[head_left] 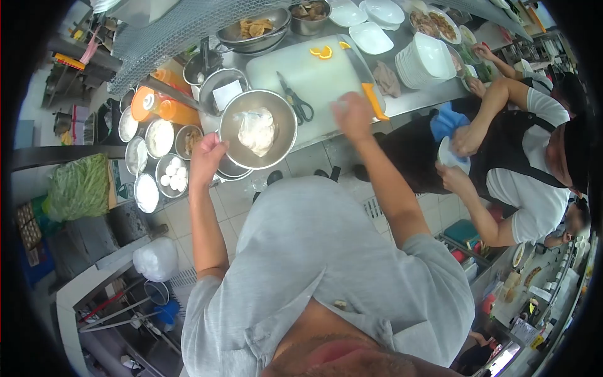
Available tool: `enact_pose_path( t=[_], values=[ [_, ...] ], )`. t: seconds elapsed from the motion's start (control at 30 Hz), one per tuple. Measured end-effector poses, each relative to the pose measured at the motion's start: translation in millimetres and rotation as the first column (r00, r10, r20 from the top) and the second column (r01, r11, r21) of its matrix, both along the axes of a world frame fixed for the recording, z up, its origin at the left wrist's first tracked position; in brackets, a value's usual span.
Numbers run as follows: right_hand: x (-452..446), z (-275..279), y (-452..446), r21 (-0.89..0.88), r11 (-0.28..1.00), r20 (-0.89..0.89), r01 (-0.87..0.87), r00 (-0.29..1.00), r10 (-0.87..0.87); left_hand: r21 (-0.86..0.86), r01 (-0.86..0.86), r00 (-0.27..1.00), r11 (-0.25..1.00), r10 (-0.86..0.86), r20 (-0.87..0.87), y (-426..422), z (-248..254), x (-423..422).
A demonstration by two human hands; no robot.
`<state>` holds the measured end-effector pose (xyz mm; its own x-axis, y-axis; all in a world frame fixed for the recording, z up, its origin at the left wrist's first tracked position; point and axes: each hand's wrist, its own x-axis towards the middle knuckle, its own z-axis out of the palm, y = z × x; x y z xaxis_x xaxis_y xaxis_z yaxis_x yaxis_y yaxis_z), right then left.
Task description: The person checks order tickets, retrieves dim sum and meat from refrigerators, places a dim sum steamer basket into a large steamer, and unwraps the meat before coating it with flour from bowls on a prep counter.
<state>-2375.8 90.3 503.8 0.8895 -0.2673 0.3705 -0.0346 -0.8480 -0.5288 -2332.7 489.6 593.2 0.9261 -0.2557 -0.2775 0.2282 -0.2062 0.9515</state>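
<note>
My left hand (208, 156) grips the rim of a steel bowl (287, 129), which holds a pale mass in what looks like clear plastic (256, 131). Blurred by motion, my right hand (353, 115) is over the near edge of the white cutting board (270, 66); its fingers cannot be made out. Just right of it lies a knife with an orange handle (375, 100). Black scissors (295, 98) rest on the board beside the bowl, and orange slices (322, 52) are near the board's far edge.
Small bowls, one with white balls (174, 174), and orange bottles (176, 112) crowd the left. Stacked white plates (427, 61) and a brown cloth (386, 80) lie right of the board. A co-worker (502, 144) at the right wipes a plate with a blue cloth (449, 120).
</note>
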Motion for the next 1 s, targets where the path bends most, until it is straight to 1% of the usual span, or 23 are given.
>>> enact_pose_path(
  t=[0.03,0.1,0.2,0.23,0.33,0.37,0.43,0.47,0.5,0.53,0.57,0.6,0.67,0.7,0.73,0.77,0.8,0.83,0.87,0.97,1.0],
  values=[
    [4.4,0.1,28.3,-0.036,0.997,-0.032,-0.071,0.997,0.07,0.001,0.02,1.0,1.0,-0.02,0.004,-4.3,-0.6,5.9],
    [14.7,7.3,72.3,-0.166,0.978,-0.232,-0.128,0.969,0.088,0.001,0.058,0.998,0.998,-0.058,0.017,-15.9,-1.1,21.4],
    [24.8,-3.3,91.2,-0.152,0.987,-0.344,-0.052,0.939,-0.003,-0.09,0.071,0.997,0.993,-0.071,-0.001,-44.9,3.0,36.7],
    [23.2,4.3,90.0,-0.094,0.995,-0.412,-0.03,0.911,-0.012,-0.09,0.11,0.994,0.99,-0.109,0.012,-43.4,-15.8,48.8],
    [2.2,7.5,62.8,-0.09,0.996,-0.465,-0.013,0.885,-0.031,-0.005,0.14,0.99,0.99,-0.14,0.013,-65.7,-42.6,71.3],
    [-8.6,11.3,52.3,-0.1,0.995,-0.49,0.003,0.87,-0.052,-0.022,0.112,0.994,0.993,-0.112,0.008,-79.7,-49.0,72.8],
    [-31.6,16.5,29.6,-0.137,0.99,-0.544,0.017,0.834,-0.089,0.019,0.136,0.991,0.991,-0.136,-0.019,-101.0,-65.0,80.0],
    [-44.4,16.3,18.1,-0.159,0.987,-0.526,-0.018,0.847,-0.069,0.041,0.147,0.989,0.988,-0.146,-0.033,-108.8,-74.5,83.7],
    [-56.3,15.2,7.8,-0.183,0.982,-0.507,-0.051,0.86,-0.05,0.012,0.134,0.989,0.991,-0.133,-0.061,-118.1,-87.4,86.8],
    [-68.9,13.2,3.2,-0.165,0.986,-0.505,0.026,0.857,-0.107,-0.017,0.123,0.988,0.992,-0.124,-0.093,-127.2,-101.7,88.0],
    [-81.6,11.4,0.3,-0.146,0.984,-0.502,0.104,0.849,-0.165,-0.046,0.111,0.986,0.993,-0.116,-0.122,-133.5,-104.3,87.1],
    [-94.4,9.3,-2.8,-0.127,0.975,-0.499,0.182,0.838,-0.222,0.089,0.175,0.982,0.981,-0.167,-0.093,-134.3,-105.3,87.7],
    [-122.2,0.5,-11.6,-0.071,0.955,-0.431,0.289,0.854,-0.29,0.358,0.271,0.961,0.894,-0.271,-0.052,-134.5,-83.6,87.1],
    [-131.1,-5.5,-14.1,-0.036,0.94,-0.397,0.338,0.859,-0.324,0.529,0.175,0.94,0.831,-0.3,0.16,-133.8,-70.5,86.9],
    [-137.9,0.9,-11.4,0.01,0.927,-0.397,0.374,0.853,-0.34,0.663,0.044,0.865,0.747,-0.36,0.349,-133.7,-51.1,83.0],
    [-143.6,18.5,-7.2,0.055,0.91,-0.401,0.411,0.844,-0.357,0.749,-0.114,0.744,0.653,-0.443,0.5,-135.0,-34.9,79.8],
    [-146.5,35.3,-4.1,0.099,0.889,-0.407,0.448,0.833,-0.375,0.723,-0.083,0.729,0.686,-0.453,0.513,-141.0,-22.0,83.0],
    [-145.5,47.8,-1.0,0.119,0.89,-0.423,0.44,0.834,-0.355,0.694,-0.052,0.713,0.718,-0.46,0.529,-151.5,-11.0,92.3],
    [-142.2,59.7,2.0,0.107,0.914,-0.407,0.392,0.856,-0.319,0.661,-0.02,0.695,0.75,-0.464,0.548,-162.9,-6.5,102.0],
    [-122.3,82.2,7.7,0.038,0.968,-0.37,0.249,0.903,-0.217,0.82,0.211,0.598,0.532,-0.734,0.322,-195.8,-15.0,128.7],
    [-112.4,84.8,8.2,0.0,0.979,-0.369,0.204,0.91,-0.19,0.85,0.215,0.578,0.481,-0.764,0.287,-203.9,-16.2,132.9]
  ],
)
